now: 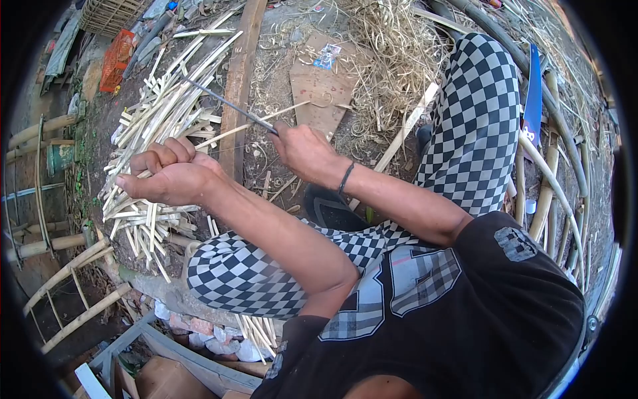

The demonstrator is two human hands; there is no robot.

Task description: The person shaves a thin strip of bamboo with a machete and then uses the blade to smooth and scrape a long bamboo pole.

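My left hand [174,174] is closed, palm turned up, with its fingers curled around one end of a thin bamboo strip [229,133]. From the fist this strip runs up and right over a wooden plank. A knife [229,103] with a long, narrow dark blade is gripped in my right hand [304,154], its tip pointing up and left. Near its handle the blade overlaps the strip in this view. Below and beyond my left hand lies a heap of pale split bamboo strips [156,120]. The handle is mostly hidden in my right fist.
The wooden plank [240,80] lies past my hands, beside a flat brown board [322,86] with shavings. Curly shavings [399,60] pile up behind. A blue-bladed saw [532,93] is beyond my checkered knee. An orange crate [117,61] and bamboo frames [76,292] stand left.
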